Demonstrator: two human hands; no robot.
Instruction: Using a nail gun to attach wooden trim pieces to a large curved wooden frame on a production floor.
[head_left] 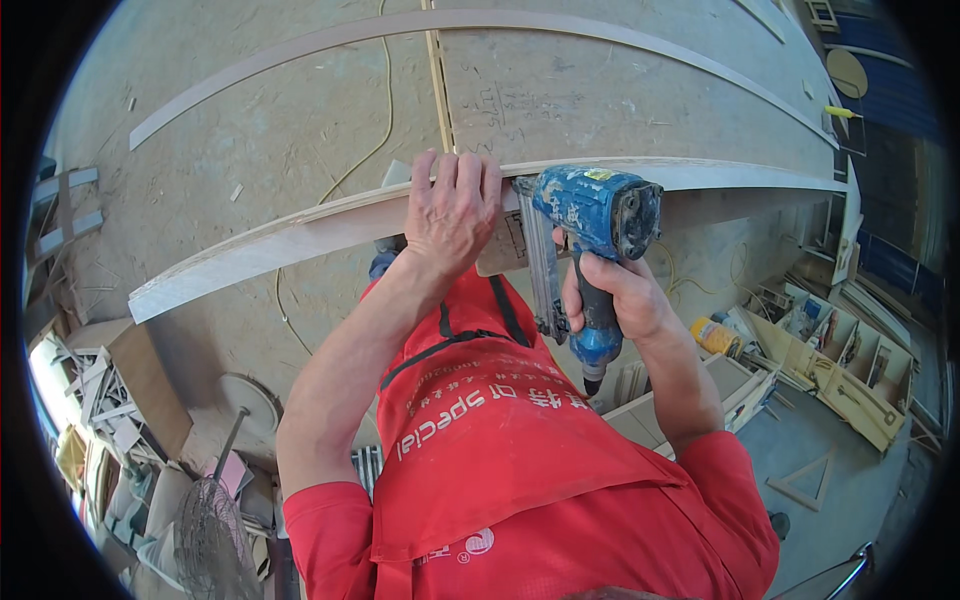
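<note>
In my right hand (625,290) is a blue pneumatic nail gun (590,210), held by its dark handle with the fingers wrapped round it. Its nose touches or nearly touches the near face of a long pale wooden strip (300,238), just right of my left hand. My left hand (455,205) is bent over the top edge of that strip and grips it. The strip runs crosswise along the near edge of a wide board (640,100). A thin yellowish batten (438,80) lies on the board, pointing away from me.
Another long strip (330,38) lies across the far part of the board. A yellow cord (388,90) trails over the surface to the left. At right stand a wooden toolbox (850,375) and a yellow can (715,337); at left, a box of offcuts (150,390) and a fan (215,540).
</note>
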